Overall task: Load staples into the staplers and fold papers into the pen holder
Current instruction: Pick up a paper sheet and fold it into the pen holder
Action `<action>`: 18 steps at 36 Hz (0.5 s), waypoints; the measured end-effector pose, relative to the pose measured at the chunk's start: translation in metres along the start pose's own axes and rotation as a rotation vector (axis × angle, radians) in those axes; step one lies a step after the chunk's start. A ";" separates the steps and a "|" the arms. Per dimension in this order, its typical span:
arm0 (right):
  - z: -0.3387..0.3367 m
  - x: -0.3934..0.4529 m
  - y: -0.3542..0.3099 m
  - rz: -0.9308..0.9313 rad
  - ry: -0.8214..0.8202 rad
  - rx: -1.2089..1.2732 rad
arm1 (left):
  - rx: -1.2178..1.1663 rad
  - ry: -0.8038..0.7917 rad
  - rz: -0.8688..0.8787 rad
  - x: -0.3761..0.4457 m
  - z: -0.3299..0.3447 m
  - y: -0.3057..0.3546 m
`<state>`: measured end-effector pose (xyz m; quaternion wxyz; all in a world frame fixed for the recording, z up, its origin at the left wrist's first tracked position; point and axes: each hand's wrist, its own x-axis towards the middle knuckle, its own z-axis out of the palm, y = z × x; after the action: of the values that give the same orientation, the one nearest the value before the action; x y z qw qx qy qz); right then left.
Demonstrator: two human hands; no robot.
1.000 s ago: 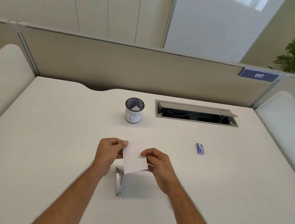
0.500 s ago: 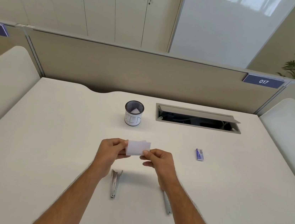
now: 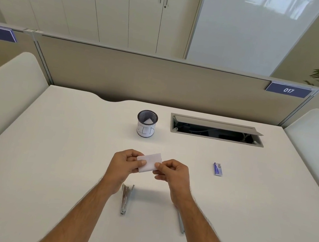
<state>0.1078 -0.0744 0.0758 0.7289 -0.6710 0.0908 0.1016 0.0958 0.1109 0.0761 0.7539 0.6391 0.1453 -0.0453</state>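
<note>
A small white folded paper (image 3: 150,161) is held above the desk between both hands. My left hand (image 3: 124,164) pinches its left end and my right hand (image 3: 174,173) pinches its right end. The black mesh pen holder (image 3: 146,123) stands beyond them at mid-desk, with a white label around it and a folded paper inside. One metal stapler (image 3: 125,198) lies on the desk under my left wrist. A second stapler (image 3: 181,223) is mostly hidden under my right forearm. A small blue staple box (image 3: 217,168) lies to the right.
An open cable tray (image 3: 216,130) is set into the white desk (image 3: 49,157) to the right of the pen holder. A beige partition (image 3: 159,80) closes off the far edge. Padded dividers stand at both sides.
The paper went from a taller sheet to a short folded strip held between both hands. The hands stay in nearly the same place; the second stapler came into sight as the view shifted.
</note>
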 end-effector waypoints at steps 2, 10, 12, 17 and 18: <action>0.000 -0.001 0.000 -0.002 -0.002 0.014 | -0.005 0.009 0.005 0.000 0.000 0.000; 0.003 0.000 0.002 -0.009 0.021 0.064 | 0.002 0.034 0.018 -0.002 0.001 0.002; 0.004 -0.001 0.001 -0.003 0.021 0.077 | 0.005 0.040 0.025 -0.002 0.001 0.002; 0.008 -0.004 0.000 0.044 -0.035 0.105 | 0.005 0.048 0.046 -0.002 0.002 0.002; 0.010 -0.005 0.000 0.055 -0.049 0.106 | 0.004 0.048 0.050 -0.002 0.002 0.002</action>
<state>0.1031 -0.0651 0.0776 0.7624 -0.6259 0.0968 0.1330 0.0944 0.1091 0.0790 0.7497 0.6451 0.1472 -0.0115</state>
